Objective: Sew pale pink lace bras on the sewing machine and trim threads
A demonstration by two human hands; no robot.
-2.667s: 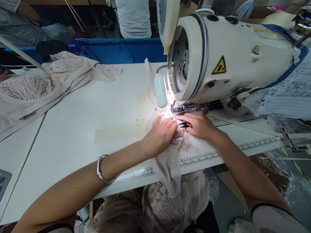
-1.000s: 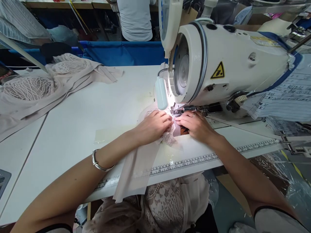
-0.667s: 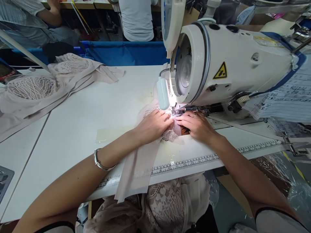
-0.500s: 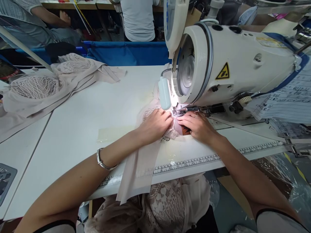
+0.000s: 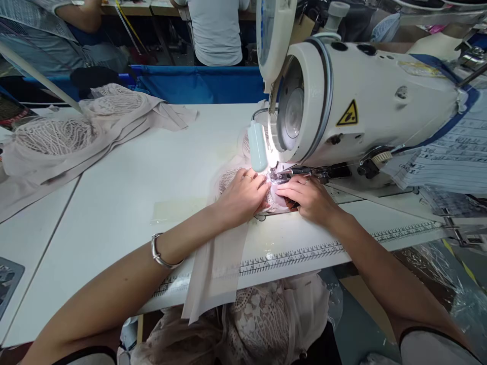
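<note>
At the bright needle area of a white sewing machine (image 5: 373, 96), a pale pink lace bra (image 5: 227, 178) lies partly under the presser foot (image 5: 279, 176). My left hand (image 5: 243, 197) is on the lace just left of the foot, fingers bent and close together, gripping the cloth. Opposite it, my right hand (image 5: 310, 198) pinches the bra's edge right of the foot, with the thumb side hidden. A sheer strip (image 5: 218, 271) of the cloth trails under my left wrist and over the table's front edge. The stitching point itself is lost in glare.
A small lamp (image 5: 257, 147) hangs by the needle. More lace pieces (image 5: 57, 137) are heaped at the left, and others (image 5: 262, 314) rest on my lap. A printed ruler (image 5: 297, 256) runs along the front edge. Written sheets (image 5: 452, 152) hang at right. Co-workers (image 5: 215, 30) sit beyond.
The bra has shifted slightly at the foot, and the dark brown patch by my right hand shows less. Both hands stay almost in place. A co-worker's arm at upper left has moved up.
</note>
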